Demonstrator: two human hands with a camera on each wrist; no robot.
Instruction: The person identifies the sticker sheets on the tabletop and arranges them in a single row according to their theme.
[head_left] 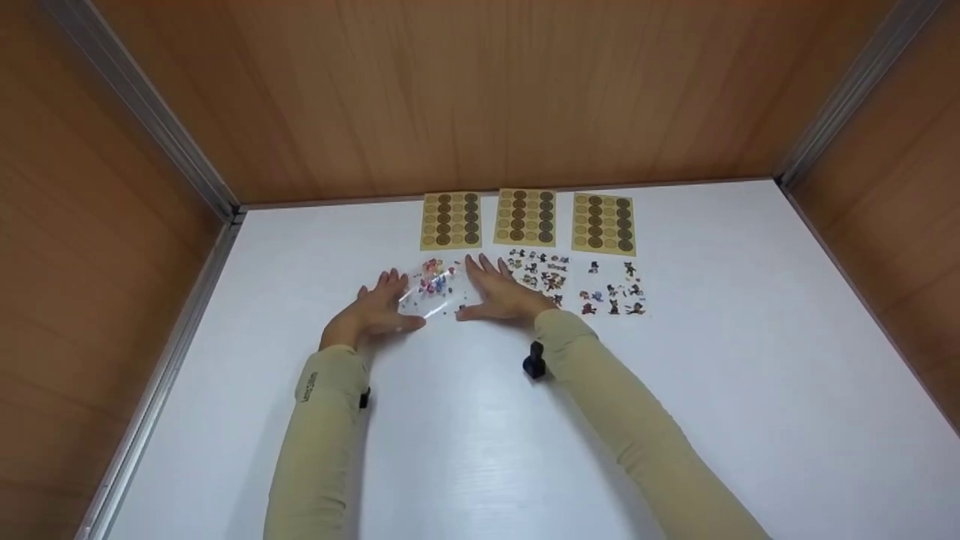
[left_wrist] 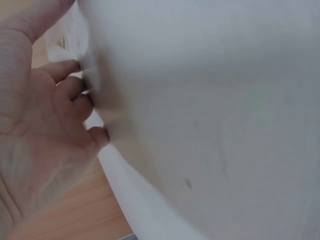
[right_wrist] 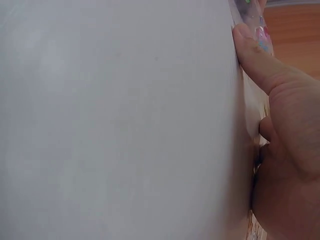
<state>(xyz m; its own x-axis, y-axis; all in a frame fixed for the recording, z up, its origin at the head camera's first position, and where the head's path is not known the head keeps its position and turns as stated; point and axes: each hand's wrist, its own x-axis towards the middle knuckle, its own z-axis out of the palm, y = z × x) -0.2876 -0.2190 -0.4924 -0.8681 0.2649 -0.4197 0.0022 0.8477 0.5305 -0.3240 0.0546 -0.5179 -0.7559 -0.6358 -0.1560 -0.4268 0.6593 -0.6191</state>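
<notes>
A clear, shiny sticker sheet (head_left: pixel 433 285) with small pink, blue and orange figures lies flat on the white table. My left hand (head_left: pixel 377 306) rests at its left side, fingers spread and thumb by the lower left corner. At the right side my right hand (head_left: pixel 501 292) is spread too, with its thumb at the lower right corner. Both hands touch the sheet's edges without curling round it. In the left wrist view the fingertips of my left hand (left_wrist: pixel 50 107) meet the table. The right wrist view shows the thumb of my right hand (right_wrist: pixel 295 125) beside the sheet's coloured figures.
Right of my hands lie two sheets of small cartoon stickers, one (head_left: pixel 551 279) partly under my right hand and another (head_left: pixel 611 289) beyond it. Three tan cards with rows of round stickers, the left one (head_left: pixel 451 220) included, line the back near the wooden wall (head_left: pixel 495 97).
</notes>
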